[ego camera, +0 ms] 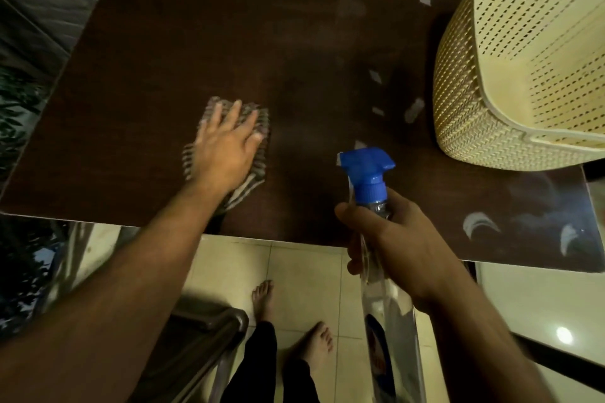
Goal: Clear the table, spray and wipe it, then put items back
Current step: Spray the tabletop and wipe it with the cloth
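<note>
1. My left hand (226, 144) lies flat on the cloth (229, 150), fingers straight and slightly spread, pressing it onto the table (163, 59) left of the frame's centre. I keep the palm wide so the whole cloth bears down and drags evenly.

2. The cloth is striped and bunched under my palm; its edges show beyond my fingertips and behind my wrist. It sits well inside the near edge, so I judge I am working on the middle of the top.

3. My right hand (393, 239) is wrapped tight round the neck of the bottle (376, 206), in the lower right of the frame, just over the table's near edge. The blue nozzle points up and away toward the table, so I can spray again without changing my grip. Whether a finger rests on the trigger I cannot tell.

4. The bottle body is clear and hangs down past my wrist, over the tiled floor (294, 265).

5. The basket (510, 75), cream and perforated, stands at the upper right, touching the table's right side. I cannot see whether it rests on the table or on something beside it, nor what is inside.

6. Pale smears and patches show toward the right of the table, near the basket and at the lower right corner. I judge those still need wiping; putting things back has not begun.
</note>
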